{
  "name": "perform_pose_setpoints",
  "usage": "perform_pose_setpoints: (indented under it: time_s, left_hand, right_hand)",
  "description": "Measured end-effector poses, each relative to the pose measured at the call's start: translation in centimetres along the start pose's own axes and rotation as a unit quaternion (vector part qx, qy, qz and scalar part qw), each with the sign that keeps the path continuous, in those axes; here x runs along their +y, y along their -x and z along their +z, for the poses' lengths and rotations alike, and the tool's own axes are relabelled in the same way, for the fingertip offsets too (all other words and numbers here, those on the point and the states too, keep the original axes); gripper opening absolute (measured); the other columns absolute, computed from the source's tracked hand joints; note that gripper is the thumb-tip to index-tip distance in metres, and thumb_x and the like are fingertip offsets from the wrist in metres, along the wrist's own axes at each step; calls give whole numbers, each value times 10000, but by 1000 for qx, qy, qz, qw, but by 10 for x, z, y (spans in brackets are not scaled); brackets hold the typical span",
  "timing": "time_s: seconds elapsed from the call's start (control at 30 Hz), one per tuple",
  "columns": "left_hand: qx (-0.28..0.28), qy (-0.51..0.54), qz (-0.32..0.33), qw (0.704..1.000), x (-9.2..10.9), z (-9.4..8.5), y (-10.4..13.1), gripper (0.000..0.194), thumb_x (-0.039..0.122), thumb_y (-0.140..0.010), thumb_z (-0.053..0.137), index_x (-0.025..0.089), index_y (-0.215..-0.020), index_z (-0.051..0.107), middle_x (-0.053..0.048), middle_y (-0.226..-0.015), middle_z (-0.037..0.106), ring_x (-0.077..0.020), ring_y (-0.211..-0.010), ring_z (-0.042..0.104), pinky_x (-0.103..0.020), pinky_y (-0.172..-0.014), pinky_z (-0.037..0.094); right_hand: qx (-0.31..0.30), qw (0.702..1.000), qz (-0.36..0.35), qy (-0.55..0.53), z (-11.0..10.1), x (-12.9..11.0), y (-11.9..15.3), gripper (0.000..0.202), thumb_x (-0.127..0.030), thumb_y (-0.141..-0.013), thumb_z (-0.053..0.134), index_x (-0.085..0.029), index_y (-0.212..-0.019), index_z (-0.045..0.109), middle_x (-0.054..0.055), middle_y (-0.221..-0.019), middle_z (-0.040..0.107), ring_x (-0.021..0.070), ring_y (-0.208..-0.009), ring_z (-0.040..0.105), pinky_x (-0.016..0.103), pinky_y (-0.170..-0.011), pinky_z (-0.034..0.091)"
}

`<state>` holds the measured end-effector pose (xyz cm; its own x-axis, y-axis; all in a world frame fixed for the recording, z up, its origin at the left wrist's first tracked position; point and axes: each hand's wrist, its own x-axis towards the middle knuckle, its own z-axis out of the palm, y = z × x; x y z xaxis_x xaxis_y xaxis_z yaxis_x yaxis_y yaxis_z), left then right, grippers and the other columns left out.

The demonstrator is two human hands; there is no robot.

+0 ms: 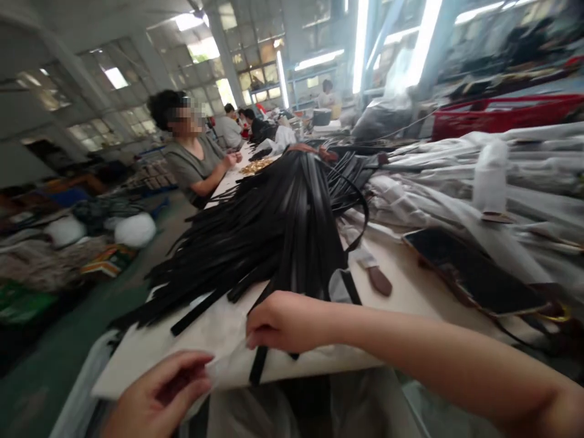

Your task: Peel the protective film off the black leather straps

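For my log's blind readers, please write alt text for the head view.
A right hand pinches thin plastic over a white table, the left hand at its other end. Beyond lies a heap of black straps, with a phone to the right and a co-worker to the left.

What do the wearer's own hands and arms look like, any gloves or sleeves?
No gloves or rings visible on the left hand or right hand. The right forearm is bare, with no sleeve, watch or bracelet in view. The left forearm is cut off by the frame.
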<state>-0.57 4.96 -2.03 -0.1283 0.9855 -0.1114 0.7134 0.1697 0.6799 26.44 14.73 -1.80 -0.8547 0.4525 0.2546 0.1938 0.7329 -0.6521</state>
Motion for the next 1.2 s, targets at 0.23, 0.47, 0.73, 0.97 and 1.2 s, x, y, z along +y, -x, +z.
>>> perform_pose_setpoints:
  time_s: [0.23,0.47,0.73,0.97,1.2]
  left_hand:
    - [36,185,-85,978,-21,-3,43,273,487,-794,692,217,-841,690,-8,-795,706,-188,-786,655,-240,-722,530]
    - [14,153,-75,985,-14,-2,66,96,278,-794,660,216,-862,632,16,-703,656,-172,-689,637,-234,-637,489]
    - [-10,209,-42,977,-4,23,56,373,183,-672,738,212,-1026,625,64,-629,573,-132,-591,567,-213,-578,433]
    - [37,522,-104,846,-11,59,53,396,444,-556,900,151,-744,710,-2,-665,663,-135,-654,604,-193,-615,496]
    - [250,548,-198,774,-38,12,32,565,478,-164,954,212,-604,719,41,-671,737,-126,-705,672,-105,-662,541]
  right_hand:
    - [-73,997,23,19,23,-28,10,196,-145,-920,517,-126,-815,681,48,-700,692,135,-620,624,210,-568,414]
    - [-83,990,64,-99,72,-68,20,790,-483,-818,697,-84,-1437,412,206,-1272,616,297,-1126,604,335,-929,471]
    - [98,883,293,-353,145,-64,-11,190,-217,-764,635,-146,-600,571,-47,-501,483,79,-477,354,215,-449,220]
    - [257,853,276,-359,171,-68,-16,265,-292,-749,636,-165,-570,488,-61,-508,409,74,-494,325,203,-452,234]
    - [189,971,145,11,83,-44,-33,207,-284,-897,596,-175,-1041,697,60,-925,733,170,-835,670,247,-783,487]
